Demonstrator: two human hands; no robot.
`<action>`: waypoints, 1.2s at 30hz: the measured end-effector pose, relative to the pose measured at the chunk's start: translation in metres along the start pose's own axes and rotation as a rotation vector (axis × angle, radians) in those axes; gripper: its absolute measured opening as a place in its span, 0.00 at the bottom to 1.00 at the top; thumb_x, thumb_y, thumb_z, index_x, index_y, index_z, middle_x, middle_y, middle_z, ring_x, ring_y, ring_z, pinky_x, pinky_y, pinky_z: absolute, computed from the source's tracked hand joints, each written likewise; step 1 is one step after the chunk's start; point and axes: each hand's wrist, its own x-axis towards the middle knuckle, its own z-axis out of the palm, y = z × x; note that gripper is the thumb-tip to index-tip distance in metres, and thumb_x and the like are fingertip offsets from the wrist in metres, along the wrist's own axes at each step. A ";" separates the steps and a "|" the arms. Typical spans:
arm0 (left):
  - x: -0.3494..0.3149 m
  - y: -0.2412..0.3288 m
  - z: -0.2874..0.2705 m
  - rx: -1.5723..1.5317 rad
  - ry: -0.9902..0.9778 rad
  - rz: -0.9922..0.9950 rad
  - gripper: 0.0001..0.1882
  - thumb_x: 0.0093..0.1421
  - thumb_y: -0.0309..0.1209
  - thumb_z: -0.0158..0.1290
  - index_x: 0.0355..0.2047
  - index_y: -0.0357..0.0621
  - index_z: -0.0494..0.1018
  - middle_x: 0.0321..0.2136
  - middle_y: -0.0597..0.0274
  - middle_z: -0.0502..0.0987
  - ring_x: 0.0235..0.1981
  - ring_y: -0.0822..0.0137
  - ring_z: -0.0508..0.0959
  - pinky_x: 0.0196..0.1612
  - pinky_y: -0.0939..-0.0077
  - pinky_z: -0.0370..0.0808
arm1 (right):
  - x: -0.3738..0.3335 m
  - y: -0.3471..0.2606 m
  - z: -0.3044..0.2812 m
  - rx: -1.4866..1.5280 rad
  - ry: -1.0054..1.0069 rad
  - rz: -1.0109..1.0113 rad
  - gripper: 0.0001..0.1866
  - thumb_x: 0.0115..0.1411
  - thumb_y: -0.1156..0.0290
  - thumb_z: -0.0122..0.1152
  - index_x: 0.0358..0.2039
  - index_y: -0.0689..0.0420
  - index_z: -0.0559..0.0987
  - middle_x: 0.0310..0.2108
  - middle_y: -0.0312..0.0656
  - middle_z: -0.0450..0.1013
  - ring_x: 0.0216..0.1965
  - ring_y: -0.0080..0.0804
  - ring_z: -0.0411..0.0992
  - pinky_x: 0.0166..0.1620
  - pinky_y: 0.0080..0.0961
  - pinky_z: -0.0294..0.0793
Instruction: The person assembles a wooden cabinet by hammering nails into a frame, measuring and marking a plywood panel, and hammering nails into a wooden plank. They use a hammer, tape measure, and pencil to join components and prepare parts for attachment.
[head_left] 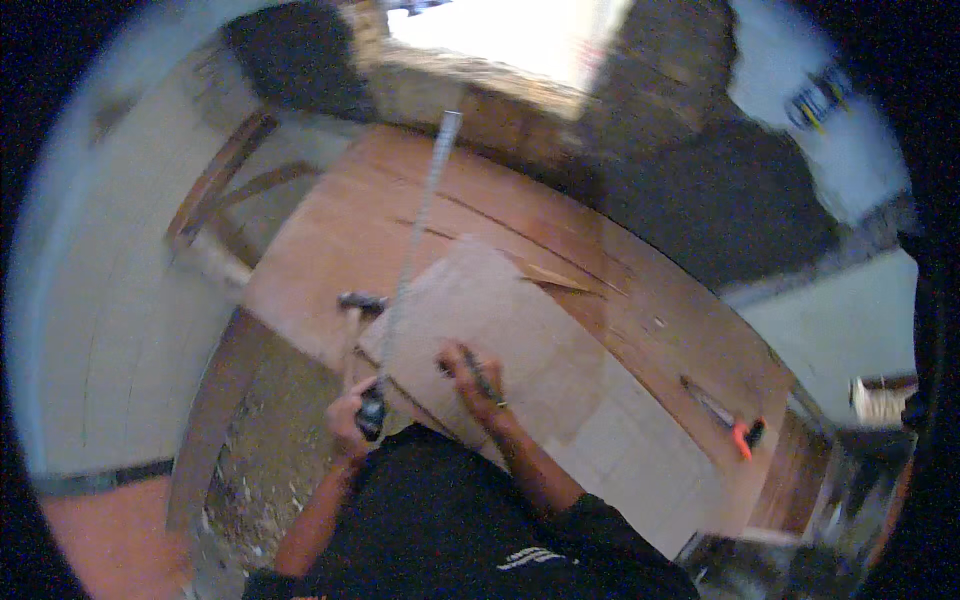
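My left hand (348, 418) is closed around a tape measure (371, 412) with a dark case. Its long pale blade (418, 225) sticks out away from me, across the left corner of a pale flat board (500, 300) and past it. Over this board my right hand (475, 380) is closed on a slim dark marking tool (479, 372); blur hides whether it is a pen or a pencil. Beside my left hand a hammer (350, 335) with a dark head and wooden handle lies at the board's left edge. The board rests on a larger wooden tabletop (330, 220).
A handsaw (715, 408) with an orange and black handle lies on the right of the tabletop. Wood offcuts (560, 280) lie behind the board. A wooden frame (225, 180) stands at the left. Debris covers the ground (265, 440). Beyond are a rough wall (690, 190) and a bright opening (510, 40).
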 end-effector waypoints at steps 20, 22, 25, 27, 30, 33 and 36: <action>-0.012 0.035 0.012 0.249 -0.261 0.128 0.39 0.55 0.49 0.51 0.62 0.35 0.66 0.35 0.53 0.78 0.35 0.65 0.77 0.42 0.69 0.75 | 0.085 -0.078 -0.171 0.015 1.170 -0.526 0.16 0.68 0.62 0.58 0.47 0.62 0.80 0.41 0.40 0.79 0.39 0.33 0.78 0.46 0.27 0.77; -0.012 0.036 0.012 0.266 -0.258 0.148 0.39 0.55 0.47 0.52 0.62 0.35 0.65 0.35 0.53 0.78 0.36 0.65 0.78 0.43 0.69 0.75 | 0.088 -0.088 -0.169 0.061 1.006 -0.451 0.17 0.66 0.62 0.60 0.48 0.63 0.80 0.39 0.43 0.80 0.40 0.36 0.78 0.48 0.30 0.77; -0.015 0.032 0.013 0.209 -0.222 0.102 0.37 0.54 0.43 0.52 0.62 0.33 0.65 0.37 0.53 0.78 0.36 0.65 0.78 0.43 0.70 0.75 | 0.079 -0.090 -0.146 -0.234 0.837 -0.548 0.15 0.63 0.63 0.64 0.45 0.60 0.82 0.37 0.46 0.81 0.40 0.38 0.79 0.48 0.32 0.78; -0.017 0.026 0.013 0.156 -0.194 0.066 0.36 0.54 0.40 0.51 0.61 0.33 0.65 0.38 0.53 0.78 0.36 0.65 0.78 0.43 0.70 0.76 | 0.070 -0.084 -0.120 -0.320 0.790 -0.545 0.12 0.60 0.66 0.67 0.42 0.56 0.83 0.35 0.48 0.81 0.37 0.39 0.80 0.45 0.32 0.79; -0.021 0.016 0.010 0.006 -0.097 -0.076 0.34 0.54 0.37 0.49 0.60 0.33 0.66 0.41 0.52 0.78 0.38 0.63 0.79 0.45 0.68 0.76 | 0.062 -0.067 -0.083 -0.290 0.543 -0.464 0.11 0.58 0.67 0.68 0.40 0.57 0.82 0.35 0.48 0.81 0.34 0.38 0.80 0.44 0.32 0.79; -0.028 0.012 0.003 0.091 -0.058 -0.282 0.33 0.53 0.34 0.48 0.60 0.33 0.65 0.41 0.53 0.79 0.40 0.61 0.80 0.45 0.66 0.77 | 0.063 -0.052 -0.069 -0.124 0.585 -0.355 0.10 0.58 0.71 0.68 0.39 0.58 0.80 0.31 0.42 0.80 0.31 0.30 0.78 0.41 0.29 0.79; -0.031 0.009 0.002 0.306 -0.137 -0.024 0.32 0.53 0.34 0.50 0.60 0.38 0.66 0.39 0.50 0.81 0.41 0.55 0.82 0.45 0.62 0.78 | 0.068 -0.046 -0.067 0.272 0.463 -0.239 0.09 0.59 0.75 0.66 0.40 0.58 0.79 0.31 0.36 0.76 0.32 0.26 0.75 0.38 0.25 0.77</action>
